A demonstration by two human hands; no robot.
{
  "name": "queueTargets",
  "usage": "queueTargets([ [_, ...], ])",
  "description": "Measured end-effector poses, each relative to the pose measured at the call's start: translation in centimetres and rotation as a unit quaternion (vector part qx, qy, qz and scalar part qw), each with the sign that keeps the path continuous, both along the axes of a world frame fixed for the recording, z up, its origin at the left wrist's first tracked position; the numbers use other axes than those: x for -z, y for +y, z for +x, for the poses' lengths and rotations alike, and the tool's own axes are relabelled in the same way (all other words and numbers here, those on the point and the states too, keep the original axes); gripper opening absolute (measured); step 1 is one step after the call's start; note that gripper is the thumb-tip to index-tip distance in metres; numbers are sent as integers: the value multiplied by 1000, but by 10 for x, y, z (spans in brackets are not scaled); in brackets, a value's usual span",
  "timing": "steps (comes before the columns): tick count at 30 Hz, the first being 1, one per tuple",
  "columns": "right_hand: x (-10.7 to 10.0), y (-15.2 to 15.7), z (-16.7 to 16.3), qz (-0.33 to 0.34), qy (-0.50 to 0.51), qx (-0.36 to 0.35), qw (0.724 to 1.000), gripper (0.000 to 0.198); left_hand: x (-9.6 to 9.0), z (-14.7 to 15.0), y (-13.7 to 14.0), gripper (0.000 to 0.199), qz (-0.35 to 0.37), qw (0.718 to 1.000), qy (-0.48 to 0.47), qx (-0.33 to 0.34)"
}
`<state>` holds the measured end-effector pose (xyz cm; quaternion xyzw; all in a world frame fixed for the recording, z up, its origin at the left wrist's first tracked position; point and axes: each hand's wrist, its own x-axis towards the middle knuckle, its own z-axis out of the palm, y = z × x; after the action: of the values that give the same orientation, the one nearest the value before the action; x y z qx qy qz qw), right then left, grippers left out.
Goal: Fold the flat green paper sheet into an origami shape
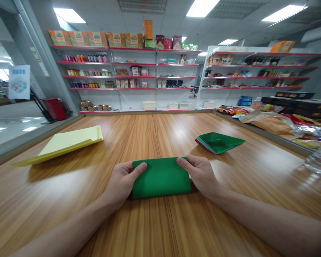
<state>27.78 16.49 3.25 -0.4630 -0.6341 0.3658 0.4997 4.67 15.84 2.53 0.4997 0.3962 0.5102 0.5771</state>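
Stocked shelving (pixel 137 95) stands beyond the far edge of the wooden table (pixel 149 137). Yellow paper (pixel 72 140) lies toward the table's left side, one edge bent up. A folded stack (pixel 219 142), green uppermost, rests toward the table's right side. Green paper (pixel 162 178) is held at the table's near middle; contact between its lower edge and the tabletop cannot be confirmed. Left hand (pixel 123 182) and right hand (pixel 204 176) each pinch an upper corner, thumb in front, fingers behind. Assessment: light, flexible, likely smooth, readily creased; best held by the edges, pressing gently.
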Motion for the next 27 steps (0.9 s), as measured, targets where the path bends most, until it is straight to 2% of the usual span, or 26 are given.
queueTargets([
  [14,0,0,0,9,-4,-15,1000,40,-3,2,-2,34,0,999,25,-29],
  [27,0,1,0,-1,1,-17,1000,40,-3,1,-1,31,6,1000,16,-9],
])
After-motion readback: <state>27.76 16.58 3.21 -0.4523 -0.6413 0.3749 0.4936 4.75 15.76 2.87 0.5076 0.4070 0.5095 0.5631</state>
